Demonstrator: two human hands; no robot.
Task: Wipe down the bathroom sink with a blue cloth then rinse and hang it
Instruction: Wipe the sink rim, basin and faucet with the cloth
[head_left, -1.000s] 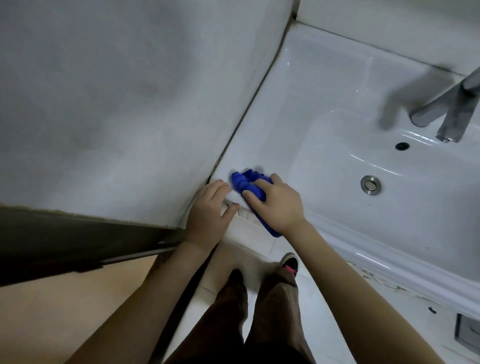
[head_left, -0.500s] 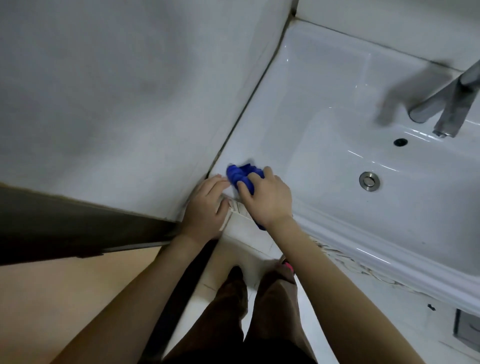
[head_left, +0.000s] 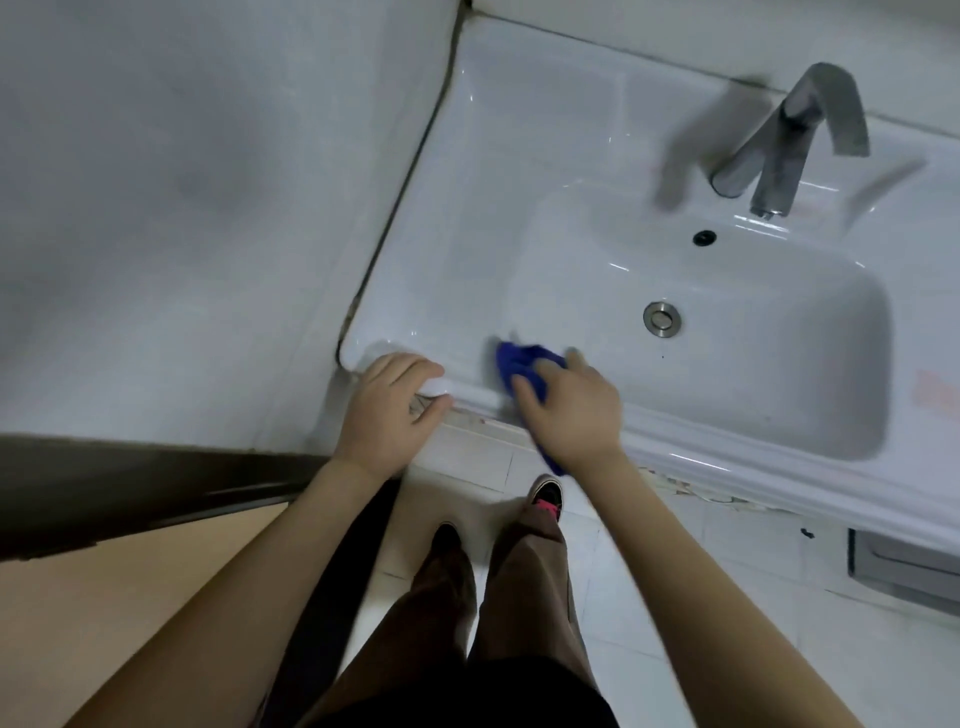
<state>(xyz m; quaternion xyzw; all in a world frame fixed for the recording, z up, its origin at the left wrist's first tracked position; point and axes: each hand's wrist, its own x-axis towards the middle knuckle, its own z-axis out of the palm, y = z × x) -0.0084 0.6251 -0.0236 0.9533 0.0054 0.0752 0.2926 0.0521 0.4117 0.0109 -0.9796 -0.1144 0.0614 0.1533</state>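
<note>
The white sink (head_left: 467, 218) fills the upper right, with a round metal drain (head_left: 662, 317) in its basin. My right hand (head_left: 569, 410) grips a bunched blue cloth (head_left: 519, 364) and presses it on the sink's front rim, left of the basin. A tail of the cloth hangs below the rim under my wrist. My left hand (head_left: 392, 410) holds the sink's front left corner, fingers on top and thumb under the edge.
A grey metal tap (head_left: 779, 150) stands at the back of the sink above an overflow hole (head_left: 704, 237). A white wall (head_left: 182, 208) runs along the left. My legs and shoes (head_left: 543, 499) stand on the white tiled floor below.
My right hand has slid the blue cloth to the right along the front rim, away from the left corner. My left hand stays on the corner. The view has shifted to show the whole tap.
</note>
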